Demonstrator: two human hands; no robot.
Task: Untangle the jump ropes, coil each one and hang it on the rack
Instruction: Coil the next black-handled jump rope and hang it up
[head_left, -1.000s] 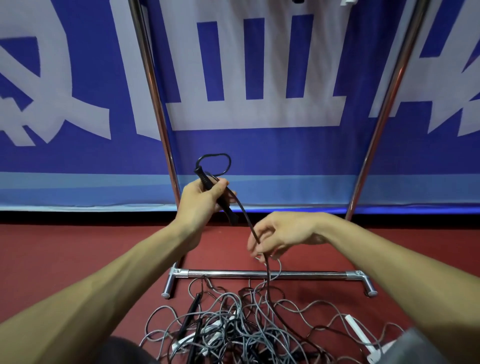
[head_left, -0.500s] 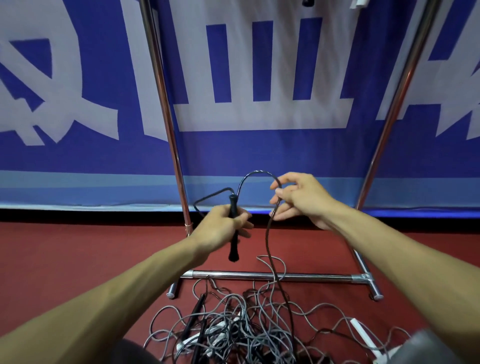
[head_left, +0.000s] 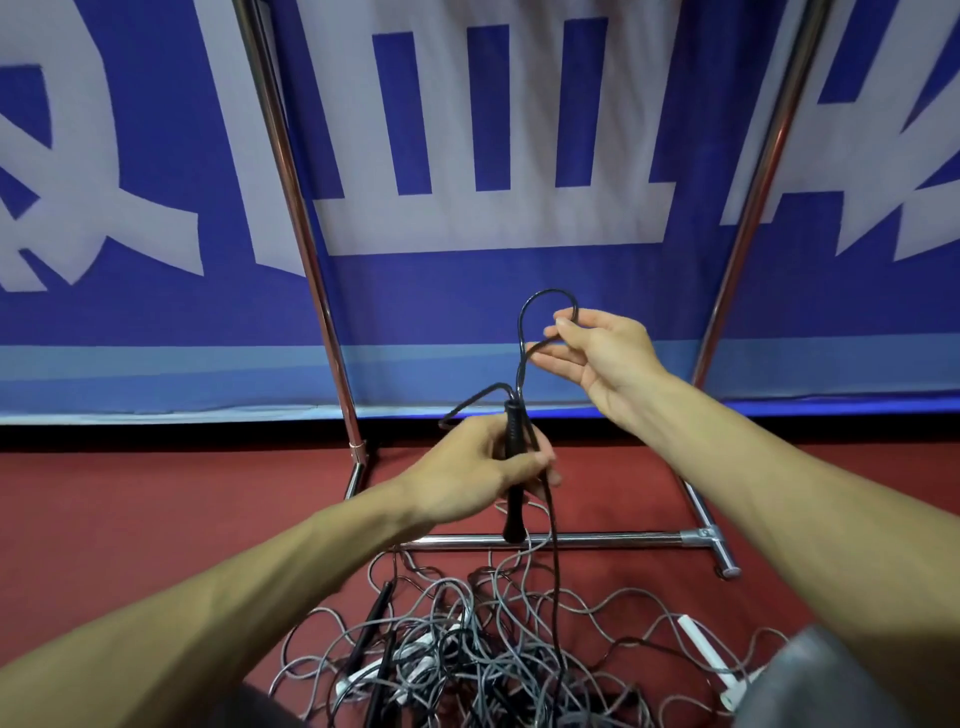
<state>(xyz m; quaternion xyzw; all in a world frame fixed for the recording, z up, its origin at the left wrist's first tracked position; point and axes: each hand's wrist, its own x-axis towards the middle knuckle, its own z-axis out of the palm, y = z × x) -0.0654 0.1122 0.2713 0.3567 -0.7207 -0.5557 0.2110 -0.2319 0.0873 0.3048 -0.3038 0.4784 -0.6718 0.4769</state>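
Fingers of the left hand (head_left: 478, 467) grip the black handle (head_left: 515, 514); right hand (head_left: 602, 358) pinches its looped cord (head_left: 520, 327)

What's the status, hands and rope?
Left hand grips black handle. Right hand pinches black rope loop. Rope's tail runs down into tangled pile.

Red floor (head_left: 156, 493) holds tangled jump ropes (head_left: 467, 649) (rack (head_left: 571, 540) too).
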